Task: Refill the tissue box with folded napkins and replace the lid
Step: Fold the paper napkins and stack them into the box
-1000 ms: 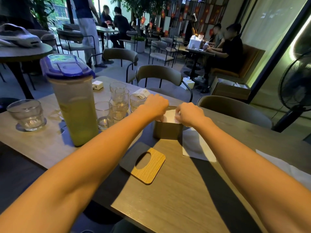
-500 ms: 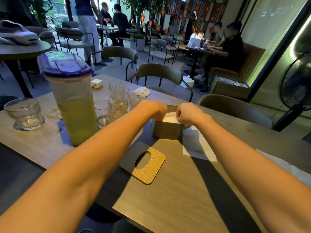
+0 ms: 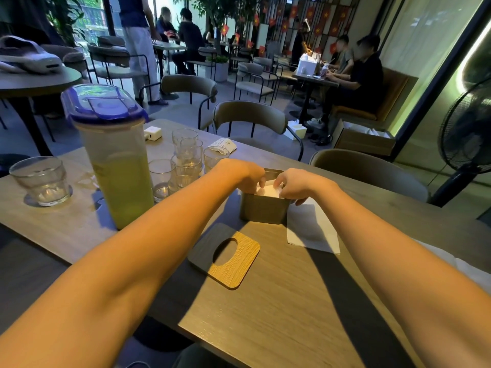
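Lid [image 3: 239, 270] off, before tissue box [image 3: 263, 211] | pitcher [image 3: 119, 179], glasses [image 3: 186, 160] left | left hand [image 3: 247, 176], right hand [image 3: 297, 185]: grips curled onto napkins [image 3: 268, 193]

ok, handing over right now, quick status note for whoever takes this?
Left hand: fingers curled down into the tissue box at its left rim; what they hold is hidden.
Right hand: fingers pinch the folded napkins at the box's right side.
Things: the box is open with napkins inside. Lid lies flat on the table in front of the box. A loose napkin lies just right of the box.
Done: napkins in the box.
Left: finish tucking, probably add the loose one, fit the lid.
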